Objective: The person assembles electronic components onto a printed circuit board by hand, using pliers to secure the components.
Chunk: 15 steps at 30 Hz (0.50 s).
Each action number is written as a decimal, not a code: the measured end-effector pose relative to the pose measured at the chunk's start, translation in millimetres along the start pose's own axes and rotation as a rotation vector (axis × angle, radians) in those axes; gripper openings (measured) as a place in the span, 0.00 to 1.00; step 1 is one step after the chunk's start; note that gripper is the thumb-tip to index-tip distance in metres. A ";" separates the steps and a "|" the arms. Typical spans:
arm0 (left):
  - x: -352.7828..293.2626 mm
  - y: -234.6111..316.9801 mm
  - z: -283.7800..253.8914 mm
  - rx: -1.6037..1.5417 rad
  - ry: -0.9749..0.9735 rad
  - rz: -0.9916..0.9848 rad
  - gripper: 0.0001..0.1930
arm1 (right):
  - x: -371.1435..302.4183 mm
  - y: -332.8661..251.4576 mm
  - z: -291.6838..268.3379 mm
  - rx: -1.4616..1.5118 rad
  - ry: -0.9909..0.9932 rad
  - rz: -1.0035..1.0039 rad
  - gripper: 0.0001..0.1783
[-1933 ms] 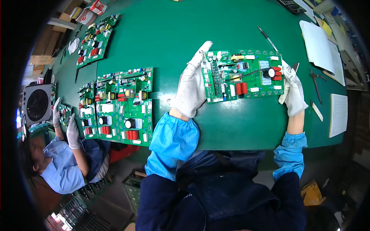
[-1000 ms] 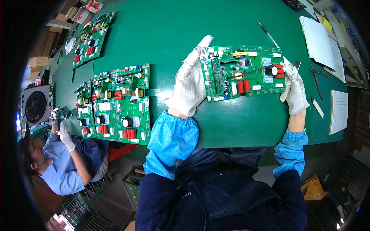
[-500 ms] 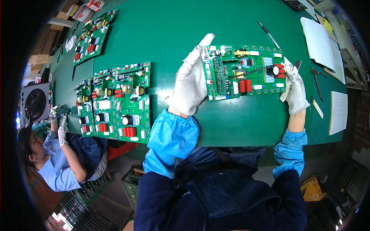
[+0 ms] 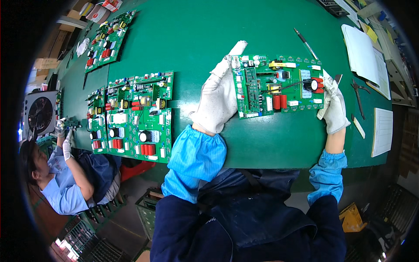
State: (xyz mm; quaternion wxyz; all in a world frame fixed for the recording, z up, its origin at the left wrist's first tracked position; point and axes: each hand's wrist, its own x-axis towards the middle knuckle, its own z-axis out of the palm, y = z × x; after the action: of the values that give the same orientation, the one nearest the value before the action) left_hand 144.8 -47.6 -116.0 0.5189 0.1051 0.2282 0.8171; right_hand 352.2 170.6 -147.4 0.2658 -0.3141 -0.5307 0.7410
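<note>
Between my two gloved hands is a green circuit board (image 4: 266,94), its component side facing up. Red, white and yellow parts and a round black capacitor stand on it. My left hand (image 4: 218,94), in a white knitted glove, grips the board's left edge, the thumb pointing up past its corner. On the opposite edge, my right hand (image 4: 335,107) holds the lower right side, also in a white glove. The fingers beneath the board are hidden. A dark-tipped blade-like tool (image 4: 338,79) shows beside my right hand.
Several similar boards (image 4: 131,118) lie at left on the green table (image 4: 196,26), with another group (image 4: 109,41) farther back. At right are a pen (image 4: 306,43), pliers (image 4: 359,96), a white-handled knife (image 4: 358,126) and papers (image 4: 360,52). A co-worker (image 4: 65,174) sits far left beside a fan (image 4: 40,114).
The board and both my hands have shifted very slightly right and down in the picture, along with the rest of the scene. My grip looks the same.
</note>
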 end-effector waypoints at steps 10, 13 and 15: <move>-0.4 -1.0 0.5 -0.021 -0.036 0.012 0.32 | -5.8 -7.6 7.5 -0.038 -0.007 -0.009 0.24; -1.1 -0.3 1.3 0.012 -0.042 0.023 0.32 | -4.4 -6.9 5.3 -0.043 0.002 0.008 0.24; -0.9 0.2 2.6 0.035 -0.057 0.031 0.32 | -2.7 -4.4 2.0 -0.022 0.010 0.010 0.24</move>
State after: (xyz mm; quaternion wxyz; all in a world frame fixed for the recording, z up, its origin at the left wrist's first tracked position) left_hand 146.1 -47.8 -113.6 0.5105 0.1409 0.2260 0.8176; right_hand 352.7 168.8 -142.2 0.2613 -0.3231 -0.5360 0.7349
